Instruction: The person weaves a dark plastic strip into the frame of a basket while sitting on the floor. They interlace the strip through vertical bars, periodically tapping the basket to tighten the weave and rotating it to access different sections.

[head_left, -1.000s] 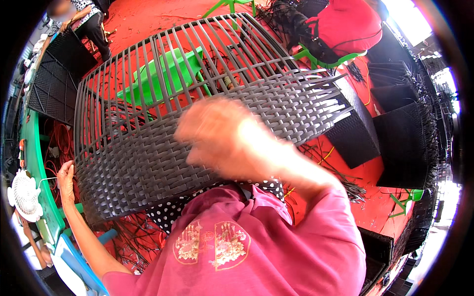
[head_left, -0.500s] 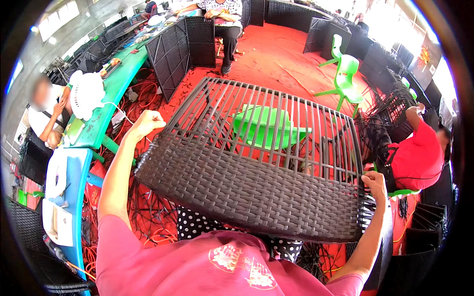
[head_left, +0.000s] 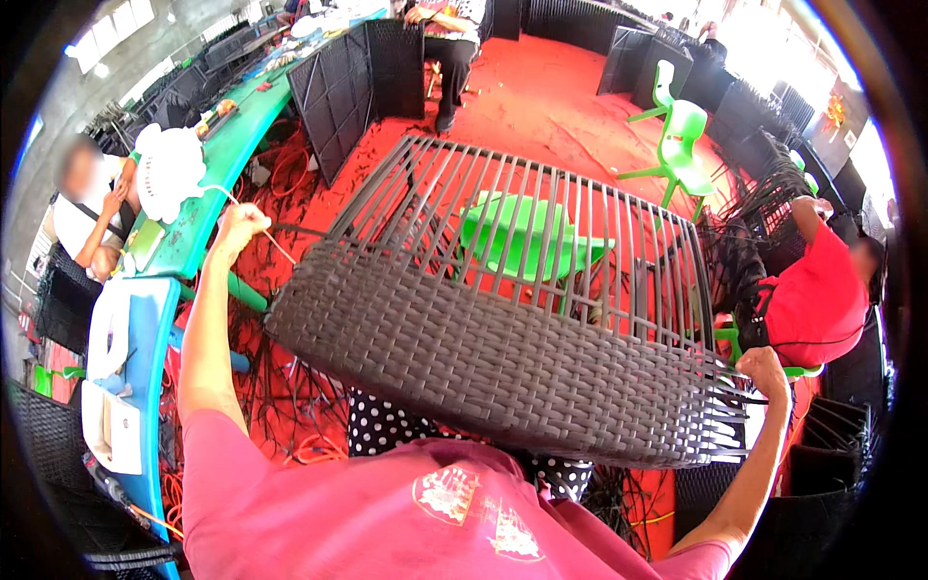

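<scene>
the left hand [head_left: 240, 224] is at the upper left of the frame. it is shut into a fist around a thin dark strip [head_left: 295, 230], and the strip runs from the fist across to the left corner of the big panel [head_left: 503, 358]. a pale thin strand also goes down from the fist toward that corner.

the right hand [head_left: 764, 372] is at the right side of the frame, lower down. it is closed too, holding onto the loose dark strip ends [head_left: 739, 387] that stick out from the right edge of the panel.

the panel sits between the two hands, in the middle of the frame. it is dark and woven like a basket. the near half is woven tight and full. the far half has only long bars with gaps between them. the panel is tilted, with its far edge up toward the top of the frame.

through the gaps you can see a green plastic chair [head_left: 527, 237] behind the panel. another small green chair [head_left: 681, 140] stands on the red floor [head_left: 541, 87] at the upper right. a person in a red shirt [head_left: 817, 300] is at the right edge, close to the right hand. a long green table [head_left: 208, 198] runs along the left side, with a white hat [head_left: 169, 169] lying on it.
</scene>
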Demonstrator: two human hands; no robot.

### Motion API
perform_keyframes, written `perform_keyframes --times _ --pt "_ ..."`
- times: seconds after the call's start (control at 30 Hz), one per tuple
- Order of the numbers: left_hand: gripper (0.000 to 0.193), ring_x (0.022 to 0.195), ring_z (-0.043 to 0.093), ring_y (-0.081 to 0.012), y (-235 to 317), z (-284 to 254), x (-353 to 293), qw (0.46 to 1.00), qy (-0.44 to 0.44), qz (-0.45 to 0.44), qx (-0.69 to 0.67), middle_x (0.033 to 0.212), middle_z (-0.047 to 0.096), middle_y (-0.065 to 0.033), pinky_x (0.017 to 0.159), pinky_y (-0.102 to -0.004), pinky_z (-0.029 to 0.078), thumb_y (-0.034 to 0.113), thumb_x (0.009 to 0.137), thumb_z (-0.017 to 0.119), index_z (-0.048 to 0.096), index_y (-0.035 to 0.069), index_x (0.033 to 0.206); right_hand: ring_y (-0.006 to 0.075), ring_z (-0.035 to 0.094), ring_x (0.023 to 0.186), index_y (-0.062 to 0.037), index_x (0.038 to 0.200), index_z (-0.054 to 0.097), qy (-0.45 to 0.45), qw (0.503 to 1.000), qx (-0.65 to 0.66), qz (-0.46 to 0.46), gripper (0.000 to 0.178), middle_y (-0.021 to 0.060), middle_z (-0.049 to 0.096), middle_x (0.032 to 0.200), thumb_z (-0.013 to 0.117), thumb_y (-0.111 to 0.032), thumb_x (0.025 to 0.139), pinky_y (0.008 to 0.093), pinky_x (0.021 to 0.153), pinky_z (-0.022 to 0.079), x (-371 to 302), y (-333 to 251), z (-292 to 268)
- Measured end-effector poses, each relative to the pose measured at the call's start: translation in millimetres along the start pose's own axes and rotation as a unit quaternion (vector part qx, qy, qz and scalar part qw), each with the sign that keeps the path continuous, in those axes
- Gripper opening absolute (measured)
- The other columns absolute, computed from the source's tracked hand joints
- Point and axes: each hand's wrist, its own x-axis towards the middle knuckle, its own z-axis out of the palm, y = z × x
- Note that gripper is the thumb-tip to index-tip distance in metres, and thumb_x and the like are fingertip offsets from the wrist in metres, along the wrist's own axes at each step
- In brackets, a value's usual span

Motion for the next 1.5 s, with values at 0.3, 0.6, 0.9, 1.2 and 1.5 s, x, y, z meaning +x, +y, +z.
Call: perform_keyframes --times 0.3,0.6,0.9,1.2,1.5 --pt "0.028 0.095 0.057 -0.0168 47 78 -7 0.970 -0.170 0.155 0.084 0.100 0.062 -0.0057 0.084 -0.0317 0.043 0.021 0.088 0.055 0.058 0.003 0.109 0.0287 0.050 0.051 0.0003 0.063 0.053 0.074 0.977 -0.195 -0.047 0.024 0.0153 0.047 0.054 0.063 -0.021 0.068 0.0392 0.051 0.037 6 -56 -16" --pt "0.021 0.087 0.054 -0.0123 67 82 -12 0.942 -0.276 0.185 0.049 0.089 0.059 -0.0040 0.080 -0.0269 0.041 0.019 0.087 0.057 0.060 -0.002 0.090 0.0248 0.053 0.066 -0.0075 0.067 0.054 0.052 0.828 -0.422 -0.365 0.011 0.0069 0.051 0.066 0.060 -0.015 0.073 0.0378 0.060 0.040 2 90 -24" --pt "0.021 0.063 0.032 -0.0052 11 61 31 0.966 -0.228 0.099 0.069 0.068 0.035 0.0059 0.055 -0.0238 0.028 0.018 0.088 0.056 0.045 0.008 0.073 0.0148 0.059 0.066 -0.0015 0.088 0.068 -0.019 0.990 -0.078 0.112 0.022 0.0053 0.065 0.078 0.064 -0.016 0.072 0.0287 0.066 0.046 -52 95 -50" --pt "0.022 0.067 0.033 -0.0069 -56 20 51 0.980 -0.173 0.075 0.053 0.071 0.035 0.0056 0.061 -0.0238 0.030 0.017 0.089 0.056 0.044 0.009 0.073 0.0111 0.057 0.060 -0.0032 0.084 0.067 0.012 0.994 0.073 0.074 0.018 0.0034 0.063 0.068 0.065 -0.019 0.076 0.0270 0.052 0.045 -29 76 -22" --pt "0.022 0.073 0.037 -0.0106 -92 -8 53 0.978 -0.164 0.053 0.118 0.077 0.037 0.0007 0.067 -0.0264 0.033 0.017 0.089 0.054 0.044 0.003 0.075 0.0077 0.050 0.055 -0.0047 0.077 0.062 -0.115 0.970 0.145 0.157 0.012 -0.0014 0.056 0.062 0.055 -0.015 0.076 0.0239 0.050 0.040 2 64 2"
